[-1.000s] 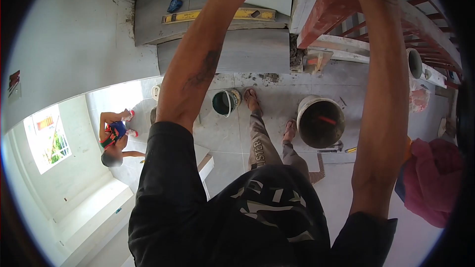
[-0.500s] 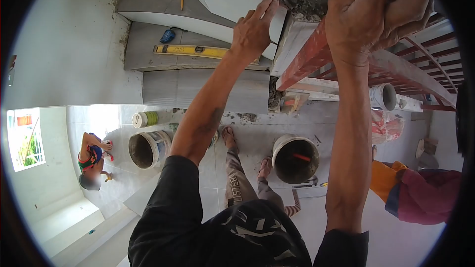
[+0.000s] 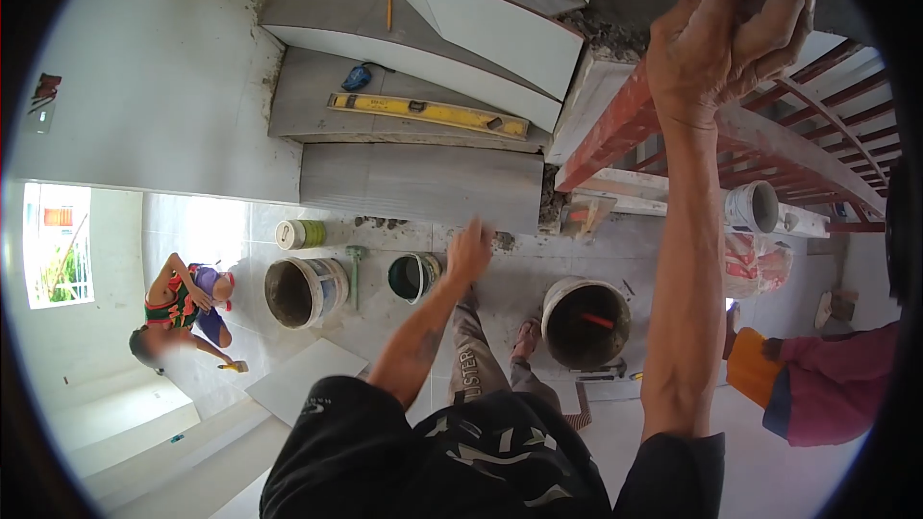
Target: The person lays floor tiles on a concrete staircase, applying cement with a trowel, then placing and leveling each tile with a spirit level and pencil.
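the red railing (image 3: 615, 130) runs up the stairs at the far right, and the right hand (image 3: 731, 34) is raised against its top, fingers curled; whether they grip it, i cannot tell. the left hand (image 3: 469, 255) hangs lower, fingers loosely spread and holding nothing, above a small green bucket (image 3: 413, 277). a yellow level (image 3: 428, 113) lies on a step.

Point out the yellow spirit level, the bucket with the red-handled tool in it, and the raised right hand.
yellow spirit level (image 3: 429, 113): head view, middle of its long body.
bucket with the red-handled tool (image 3: 556, 300): head view, left rim.
right hand (image 3: 726, 34): head view, back of the hand.
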Demonstrator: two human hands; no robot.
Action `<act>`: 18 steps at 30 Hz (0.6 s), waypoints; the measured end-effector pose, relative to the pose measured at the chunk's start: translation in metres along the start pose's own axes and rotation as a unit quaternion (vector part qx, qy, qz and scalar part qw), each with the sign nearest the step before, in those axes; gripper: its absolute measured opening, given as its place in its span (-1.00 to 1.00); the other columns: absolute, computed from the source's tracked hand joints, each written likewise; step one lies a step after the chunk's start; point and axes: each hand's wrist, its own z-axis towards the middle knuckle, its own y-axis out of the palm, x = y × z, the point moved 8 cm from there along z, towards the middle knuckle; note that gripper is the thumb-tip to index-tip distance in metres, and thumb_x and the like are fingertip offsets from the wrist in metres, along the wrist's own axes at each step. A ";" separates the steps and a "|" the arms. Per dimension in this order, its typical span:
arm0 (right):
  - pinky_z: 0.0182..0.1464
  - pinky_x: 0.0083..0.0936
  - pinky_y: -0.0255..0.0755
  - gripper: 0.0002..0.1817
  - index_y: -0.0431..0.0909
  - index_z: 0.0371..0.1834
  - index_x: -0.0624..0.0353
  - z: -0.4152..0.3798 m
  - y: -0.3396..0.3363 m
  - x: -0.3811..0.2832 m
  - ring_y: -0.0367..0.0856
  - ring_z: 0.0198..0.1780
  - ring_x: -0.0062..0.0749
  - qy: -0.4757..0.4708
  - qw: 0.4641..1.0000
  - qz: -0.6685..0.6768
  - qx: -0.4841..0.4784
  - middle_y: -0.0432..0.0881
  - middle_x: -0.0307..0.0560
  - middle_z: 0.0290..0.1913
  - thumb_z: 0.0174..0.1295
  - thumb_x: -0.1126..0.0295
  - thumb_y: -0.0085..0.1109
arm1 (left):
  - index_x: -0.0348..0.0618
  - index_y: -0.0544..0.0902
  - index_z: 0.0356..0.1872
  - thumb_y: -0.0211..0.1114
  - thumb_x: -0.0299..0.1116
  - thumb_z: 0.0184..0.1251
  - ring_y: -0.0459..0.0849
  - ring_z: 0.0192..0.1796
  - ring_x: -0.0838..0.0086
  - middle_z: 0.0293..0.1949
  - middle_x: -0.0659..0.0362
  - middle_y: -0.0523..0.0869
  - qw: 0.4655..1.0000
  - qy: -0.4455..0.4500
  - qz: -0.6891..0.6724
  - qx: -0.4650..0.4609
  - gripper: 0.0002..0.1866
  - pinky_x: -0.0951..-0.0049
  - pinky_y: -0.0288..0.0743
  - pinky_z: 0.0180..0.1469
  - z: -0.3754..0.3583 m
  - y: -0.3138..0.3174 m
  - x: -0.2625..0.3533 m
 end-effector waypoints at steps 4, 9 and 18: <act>0.34 -0.15 0.09 -0.77 0.69 -0.02 -0.06 0.002 0.003 0.001 0.15 0.38 -0.01 0.128 0.983 0.051 -0.121 0.23 0.06 0.30 0.29 0.41 0.18 | -0.06 0.74 -0.18 0.03 0.09 0.41 0.73 -0.13 0.09 -0.21 -0.03 0.75 0.901 -0.084 0.169 -0.391 -0.53 0.07 0.58 -0.12 -0.300 0.137 -0.227; 0.34 -0.03 0.12 -0.73 0.65 -0.02 0.00 0.008 0.005 -0.007 0.04 0.40 0.14 0.128 0.983 0.035 -0.127 0.14 0.07 0.37 0.23 0.53 0.20 | -0.15 0.66 0.06 0.12 0.27 0.28 0.71 -0.02 0.21 0.06 -0.11 0.67 0.539 -0.670 -0.141 -0.491 -0.33 0.18 0.54 0.08 -0.508 0.015 -0.170; 0.34 0.10 0.10 -0.63 0.61 0.04 0.02 0.019 0.006 -0.014 0.03 0.41 0.26 0.155 0.972 -0.008 -0.177 0.10 0.13 0.39 0.15 0.59 0.18 | -0.17 0.68 0.02 0.14 0.18 0.25 0.71 0.00 0.17 0.05 -0.11 0.67 0.712 -0.397 -0.153 -0.559 -0.39 0.16 0.53 0.09 -0.388 -0.016 -0.228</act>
